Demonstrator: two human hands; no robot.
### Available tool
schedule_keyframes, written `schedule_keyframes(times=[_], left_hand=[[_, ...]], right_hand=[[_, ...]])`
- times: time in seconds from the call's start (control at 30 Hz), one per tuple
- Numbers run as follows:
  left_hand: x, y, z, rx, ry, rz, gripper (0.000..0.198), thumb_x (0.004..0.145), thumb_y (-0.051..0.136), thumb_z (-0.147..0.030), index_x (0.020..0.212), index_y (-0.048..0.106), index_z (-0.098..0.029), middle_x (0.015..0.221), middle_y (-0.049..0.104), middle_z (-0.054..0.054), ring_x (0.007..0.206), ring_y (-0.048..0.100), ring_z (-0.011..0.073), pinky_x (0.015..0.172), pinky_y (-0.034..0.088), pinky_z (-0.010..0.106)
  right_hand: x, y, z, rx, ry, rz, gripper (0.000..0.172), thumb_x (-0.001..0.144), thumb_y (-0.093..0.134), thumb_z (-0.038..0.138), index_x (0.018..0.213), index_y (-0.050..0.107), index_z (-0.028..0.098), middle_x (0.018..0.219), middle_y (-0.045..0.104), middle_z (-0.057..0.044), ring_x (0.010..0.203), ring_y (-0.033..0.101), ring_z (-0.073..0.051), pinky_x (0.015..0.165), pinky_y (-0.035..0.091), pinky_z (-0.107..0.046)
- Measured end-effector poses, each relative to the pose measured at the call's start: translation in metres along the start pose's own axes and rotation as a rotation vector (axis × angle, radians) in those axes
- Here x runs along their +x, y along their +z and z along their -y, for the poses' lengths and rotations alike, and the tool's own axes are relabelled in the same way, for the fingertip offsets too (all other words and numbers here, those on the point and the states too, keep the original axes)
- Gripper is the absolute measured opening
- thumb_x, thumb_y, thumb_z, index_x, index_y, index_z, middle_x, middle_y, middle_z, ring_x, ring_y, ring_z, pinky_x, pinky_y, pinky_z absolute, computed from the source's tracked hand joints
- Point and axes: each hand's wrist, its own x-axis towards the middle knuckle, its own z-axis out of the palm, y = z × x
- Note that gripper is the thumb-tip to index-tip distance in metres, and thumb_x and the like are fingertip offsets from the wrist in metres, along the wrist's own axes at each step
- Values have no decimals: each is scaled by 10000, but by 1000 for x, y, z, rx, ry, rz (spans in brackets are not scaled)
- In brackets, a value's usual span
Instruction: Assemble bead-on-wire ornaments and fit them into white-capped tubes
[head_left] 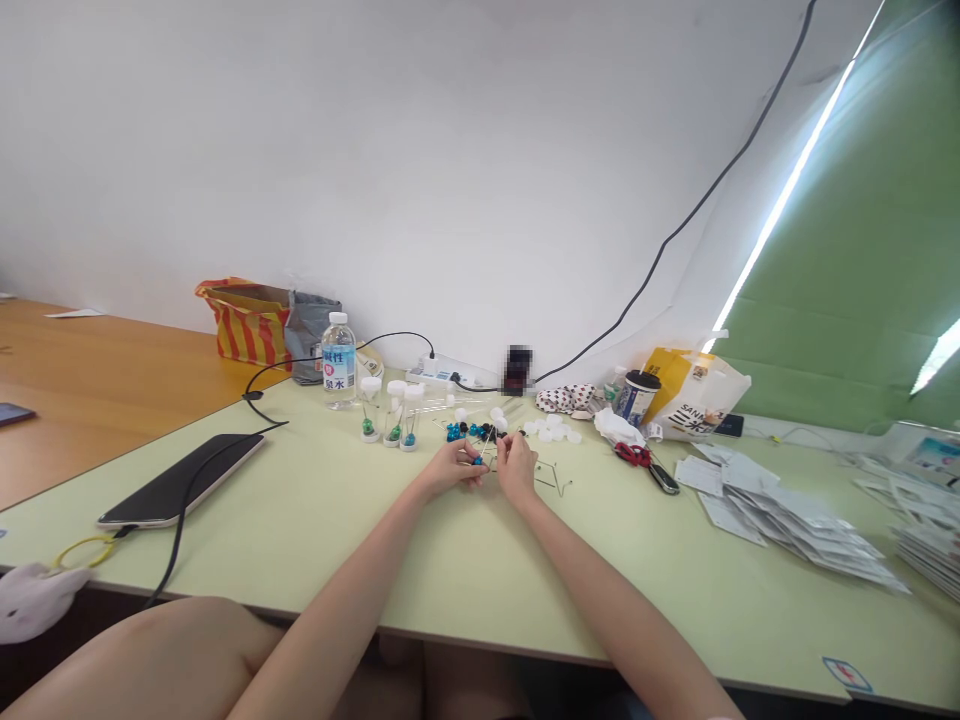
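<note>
My left hand (pixel 451 466) pinches a small blue knob-like piece (pixel 478 461) above the table. A thin pale stick (pixel 489 440) rises from that piece towards my right hand (pixel 517 462). The fingers of my right hand are closed close beside it; what they grip is too small to make out. Just beyond both hands lies a heap of small blue and black pieces (pixel 457 431). Thin dark wire-like parts (pixel 553 473) lie to the right of my right hand. Left of the heap, several clear tubes with white caps (pixel 409 420) stand upright, holding green or blue pieces.
White caps (pixel 553 430) lie beyond my right hand. A water bottle (pixel 339 362) and a charging tablet (pixel 184 480) are on the left. Rightward are red-handled scissors (pixel 632 455), a dark cup (pixel 637 398), a yellow-white bag (pixel 694 390) and white packets (pixel 799 520). A power strip (pixel 442 375) sits behind.
</note>
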Motion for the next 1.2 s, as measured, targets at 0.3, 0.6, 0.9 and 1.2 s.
schedule_keyframes(times=[0.3, 0.6, 0.9, 1.2], left_hand=[[1, -6, 3, 82, -17, -54, 423, 573, 731, -440, 805, 485, -185, 620, 595, -21, 420, 476, 59, 372, 316, 162], [-3, -5, -6, -68, -56, 67, 462, 722, 579, -520, 1023, 571, -170, 806, 639, 69, 560, 557, 88, 582, 453, 247], [-2, -8, -5, -147, -20, 67, 387, 674, 637, -508, 859, 533, -184, 834, 602, 24, 604, 623, 116, 610, 490, 263], [5, -15, 1, -206, 13, -114, 418, 656, 655, -494, 865, 465, -185, 786, 563, -21, 633, 651, 129, 695, 518, 305]], right_hand=[[0, 0, 2, 116, -139, -13, 153, 870, 352, 275, 757, 417, 196, 733, 541, -15, 683, 484, -163, 704, 330, -307], [7, -11, -1, 382, -140, 88, 121, 821, 391, 255, 734, 454, 199, 671, 508, 4, 627, 472, -144, 604, 373, -253], [17, -15, -9, 424, -15, 178, 215, 829, 401, 277, 932, 566, 186, 838, 639, -43, 742, 579, -162, 634, 427, -257], [11, -20, -17, -85, -219, 481, 99, 722, 636, 293, 806, 664, 248, 874, 574, -25, 888, 509, -194, 758, 309, -328]])
